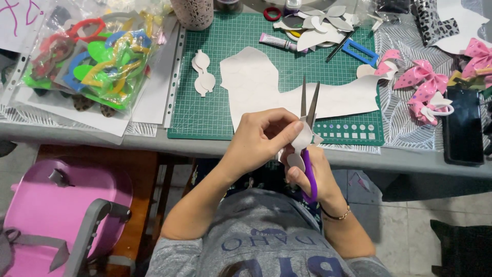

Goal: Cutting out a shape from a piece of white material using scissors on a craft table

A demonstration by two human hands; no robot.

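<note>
The grey table (pixel 154 146) runs across the far side, with the green cutting mat (pixel 215 102) on it and the large white sheet (pixel 256 82) lying on the mat, already cut along one edge. Far left sits a clear bag of coloured shapes (pixel 97 61); far right lie pink bows (pixel 425 77) and a black phone (pixel 463 125). 2 small white cutouts (pixel 203 73) rest on the mat, left of the sheet.

Near you, just off the table edge, your left hand (pixel 259 141) pinches the small white piece (pixel 302 138), fingers closed on it. Your right hand (pixel 312 172) grips the purple-handled scissors (pixel 309 154), fingers curled through the loops, blades parted and pointing far.

Turn the piece into the blades with your left hand, I would judge, rather than twisting the scissors, and keep your fingertips clear of the cut line.
</note>
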